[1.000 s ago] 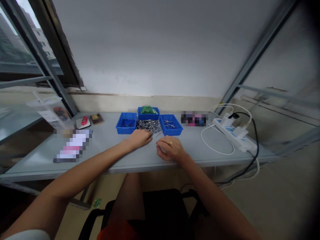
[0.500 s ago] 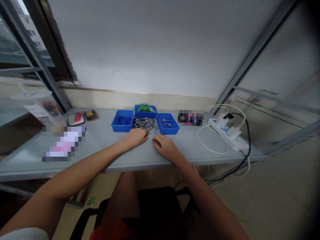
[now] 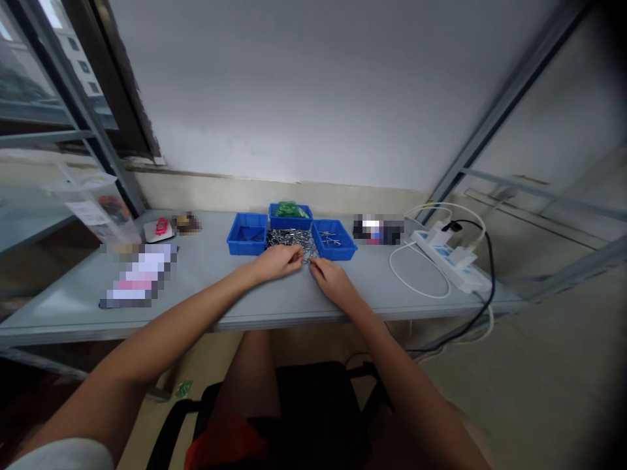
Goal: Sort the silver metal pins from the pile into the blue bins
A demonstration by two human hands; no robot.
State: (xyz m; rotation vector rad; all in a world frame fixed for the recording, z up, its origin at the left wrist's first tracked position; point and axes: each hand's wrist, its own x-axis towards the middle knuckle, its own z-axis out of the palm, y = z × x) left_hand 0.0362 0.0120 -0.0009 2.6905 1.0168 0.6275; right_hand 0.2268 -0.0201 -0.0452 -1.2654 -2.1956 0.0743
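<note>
My left hand (image 3: 280, 263) rests at the front of a pile of thin silvery metal pins (image 3: 287, 239), its fingers closed in a pinch. Opposite it, my right hand (image 3: 334, 282) is closed too, thumb and forefinger together. A small metal pin (image 3: 306, 261) shows between the two sets of fingertips, and both seem to grip it. Around the pile stand a left blue bin (image 3: 247, 248), a right blue bin (image 3: 337, 250) with several thin pins inside, and a back blue bin (image 3: 290, 222) holding green plastic packets (image 3: 289, 209). The left bin's contents are too dark to make out.
On the right lies a white power strip (image 3: 453, 264) with plugs and looping cables. A blurred-out phone-shaped item (image 3: 140, 277), a clear plastic cup (image 3: 100, 212) and a white box with a red object (image 3: 160, 227) sit left. The grey table (image 3: 274, 307) ends close to my body.
My hands have come closer together, and a metal pin now shows between their fingertips. My right fingers have gone from curled to pinching. The whole view has shifted slightly.
</note>
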